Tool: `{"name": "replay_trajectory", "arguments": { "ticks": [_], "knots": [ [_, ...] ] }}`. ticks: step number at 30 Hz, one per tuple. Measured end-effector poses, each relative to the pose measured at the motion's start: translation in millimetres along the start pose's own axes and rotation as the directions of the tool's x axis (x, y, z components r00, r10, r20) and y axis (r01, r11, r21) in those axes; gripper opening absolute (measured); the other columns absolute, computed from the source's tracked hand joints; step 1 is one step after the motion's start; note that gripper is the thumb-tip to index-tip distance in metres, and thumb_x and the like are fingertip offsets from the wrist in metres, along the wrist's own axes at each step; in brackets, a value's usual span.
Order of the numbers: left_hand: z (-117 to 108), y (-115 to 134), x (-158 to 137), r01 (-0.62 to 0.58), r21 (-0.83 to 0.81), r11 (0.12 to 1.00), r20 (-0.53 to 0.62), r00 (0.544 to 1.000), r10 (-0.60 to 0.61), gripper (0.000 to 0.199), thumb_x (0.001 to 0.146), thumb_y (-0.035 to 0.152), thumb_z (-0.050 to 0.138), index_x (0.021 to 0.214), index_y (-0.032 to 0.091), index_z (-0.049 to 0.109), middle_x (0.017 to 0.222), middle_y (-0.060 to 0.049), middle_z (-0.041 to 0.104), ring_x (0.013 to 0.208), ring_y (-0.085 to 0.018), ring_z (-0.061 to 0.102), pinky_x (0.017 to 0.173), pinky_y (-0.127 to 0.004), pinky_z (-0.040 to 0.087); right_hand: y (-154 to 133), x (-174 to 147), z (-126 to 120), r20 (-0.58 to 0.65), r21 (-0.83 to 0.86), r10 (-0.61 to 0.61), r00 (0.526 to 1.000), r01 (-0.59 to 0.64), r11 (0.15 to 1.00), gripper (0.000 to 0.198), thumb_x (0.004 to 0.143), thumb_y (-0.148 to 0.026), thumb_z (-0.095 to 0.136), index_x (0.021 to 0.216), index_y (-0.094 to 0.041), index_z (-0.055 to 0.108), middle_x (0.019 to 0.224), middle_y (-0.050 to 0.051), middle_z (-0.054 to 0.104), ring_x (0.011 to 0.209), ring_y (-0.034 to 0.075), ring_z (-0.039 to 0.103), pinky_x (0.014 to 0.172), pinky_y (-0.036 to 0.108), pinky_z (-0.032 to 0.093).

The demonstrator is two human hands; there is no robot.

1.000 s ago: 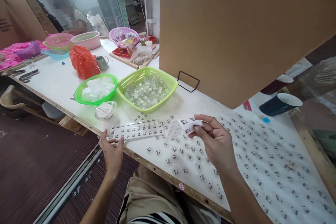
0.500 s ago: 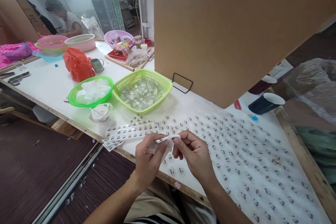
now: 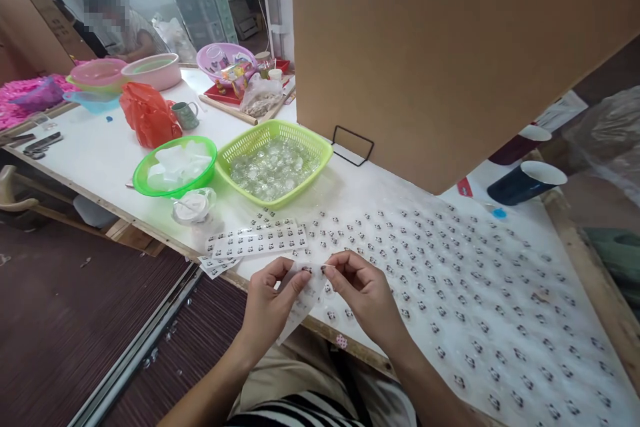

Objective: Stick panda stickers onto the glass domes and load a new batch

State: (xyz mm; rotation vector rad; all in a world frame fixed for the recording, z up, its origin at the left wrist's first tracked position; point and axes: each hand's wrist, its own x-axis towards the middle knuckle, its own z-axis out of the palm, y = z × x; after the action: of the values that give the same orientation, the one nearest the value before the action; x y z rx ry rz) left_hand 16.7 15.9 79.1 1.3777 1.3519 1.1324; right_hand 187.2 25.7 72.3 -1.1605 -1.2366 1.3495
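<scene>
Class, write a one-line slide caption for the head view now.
Left hand holds a panda-print sheet, right hand pinching at its edge, at a white table scattered with panda-printed pieces.

A thin, pale sheet (image 3: 299,312) with small pandas hangs at a slant from the left hand (image 3: 269,297), its lower end narrowing to a corner. A panda sticker (image 3: 324,269) is pinched in the right hand (image 3: 367,293), just beside the sheet's top; whether they join is unclear.

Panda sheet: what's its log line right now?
left hand: holds panda sheet | right hand: pinches near its edge | table: other sheets, yellow-green basket of clear pieces
</scene>
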Motion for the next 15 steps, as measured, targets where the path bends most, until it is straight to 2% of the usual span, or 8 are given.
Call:
{"name": "replay_trajectory", "arguments": {
  "ticks": [7, 10, 12, 15],
  "knots": [
    [7.8, -11.5, 1.1, 0.031, 0.064, 0.997, -0.014, 0.999, -0.031, 0.037, 0.087, 0.040, 0.064, 0.061, 0.017, 0.052, 0.056, 0.005, 0.040, 0.055, -0.010, 0.035, 0.051, -0.021, 0.030, 8.2, -3.0, -14.0, -0.045, -0.211, -0.105, 0.993, 0.094, 0.973, 0.018, 0.088, -0.039, 0.064, 0.086, -0.021, 0.065, 0.065, -0.002, 0.051, 0.058, 0.012, 0.041, 0.054, 0.026, 0.034],
    [12.0, -14.9, 1.2, 0.019, 0.099, 0.995, -0.017, 1.000, -0.017, 0.038, 0.088, 0.040, 0.063, 0.062, 0.017, 0.051, 0.057, 0.005, 0.038, 0.055, -0.010, 0.033, 0.051, -0.021, 0.029, 6.9, -0.6, -17.4, -0.157, -0.187, -0.158, 0.975, 0.128, 0.974, 0.016, 0.089, -0.037, 0.063, 0.086, -0.022, 0.063, 0.070, -0.001, 0.053, 0.062, 0.013, 0.044, 0.057, 0.026, 0.038],
    [14.9, -17.9, 1.1, 0.008, 0.119, 0.993, -0.008, 1.000, -0.007, 0.038, 0.090, 0.041, 0.061, 0.063, 0.017, 0.051, 0.057, 0.005, 0.038, 0.056, -0.010, 0.033, 0.051, -0.021, 0.028, 6.1, 2.8, -17.2, -0.200, -0.162, -0.183, 0.963, 0.151, 0.975, 0.013, 0.090, -0.036, 0.061, 0.094, -0.023, 0.062, 0.076, 0.000, 0.055, 0.067, 0.014, 0.048, 0.062, 0.027, 0.041],
    [18.7, -22.7, 1.5, 0.003, 0.127, 0.992, 0.010, 1.000, -0.004, 0.039, 0.091, 0.043, 0.058, 0.063, 0.017, 0.051, 0.057, 0.005, 0.036, 0.054, -0.009, 0.031, 0.049, -0.021, 0.026, 6.5, 8.7, -13.8, -0.064, -0.160, -0.193, 0.979, 0.181, 0.970, 0.029, 0.088, -0.030, 0.063, 0.116, -0.026, 0.056, 0.088, 0.001, 0.061, 0.079, 0.016, 0.054, 0.076, 0.031, 0.045]
  ]
}}
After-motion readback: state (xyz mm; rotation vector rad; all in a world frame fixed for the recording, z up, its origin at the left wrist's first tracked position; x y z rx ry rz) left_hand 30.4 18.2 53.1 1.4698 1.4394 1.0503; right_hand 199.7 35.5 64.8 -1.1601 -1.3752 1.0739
